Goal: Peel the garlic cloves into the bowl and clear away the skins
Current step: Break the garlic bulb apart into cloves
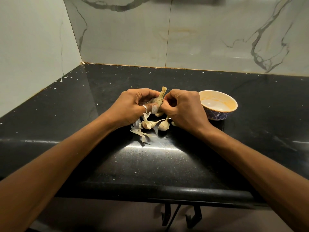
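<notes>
Both hands meet over the middle of the black counter around a garlic bulb (158, 101) whose dry stem sticks up between them. My left hand (133, 106), with a ring on one finger, grips the bulb's left side. My right hand (184, 109) pinches its right side with curled fingers. Below the hands lie loose unpeeled cloves (163, 125) and torn papery skins (139, 131) on the counter. A bowl (233, 102) with a blue patterned outside and pale inside stands just right of my right hand; I see no clove in it.
The black speckled counter (150, 164) runs to a marble-look wall at the back and a pale wall on the left. Small white flecks are scattered over the counter. Its rounded front edge is near me, with dark metal hooks (177, 213) below it.
</notes>
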Demonstrator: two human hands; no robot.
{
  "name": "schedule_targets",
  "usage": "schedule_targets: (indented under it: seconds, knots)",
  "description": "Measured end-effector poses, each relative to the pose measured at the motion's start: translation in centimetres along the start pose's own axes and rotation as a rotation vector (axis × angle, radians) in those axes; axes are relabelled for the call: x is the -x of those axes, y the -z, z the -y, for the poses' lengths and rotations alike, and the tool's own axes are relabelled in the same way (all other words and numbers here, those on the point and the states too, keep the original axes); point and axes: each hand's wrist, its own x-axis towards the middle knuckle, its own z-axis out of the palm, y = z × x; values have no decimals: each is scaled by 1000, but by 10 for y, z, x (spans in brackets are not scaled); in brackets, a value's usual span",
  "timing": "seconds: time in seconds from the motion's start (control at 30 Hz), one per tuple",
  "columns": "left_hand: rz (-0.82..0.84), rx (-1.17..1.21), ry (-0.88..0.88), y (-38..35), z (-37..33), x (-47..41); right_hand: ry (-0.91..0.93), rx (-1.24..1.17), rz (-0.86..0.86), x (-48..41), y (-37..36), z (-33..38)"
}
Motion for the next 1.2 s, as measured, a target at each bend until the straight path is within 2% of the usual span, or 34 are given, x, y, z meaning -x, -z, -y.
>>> schedule_targets:
  seconds: [0.43, 0.63, 0.77, 1.2]
  knots:
    - [27, 9, 33, -2, -2, 1, -63, -25, 27, -3, 2, -1]
    - [-138, -39, 15, -6, 1, -2, 59, 16, 27, 0, -2, -2]
    - [-175, -26, 13, -7, 1, -2, 93, 59, 23, 1, -4, -2]
    - [-146, 136, 92, -8, -3, -6, -1, 31, 17, -1, -2, 0]
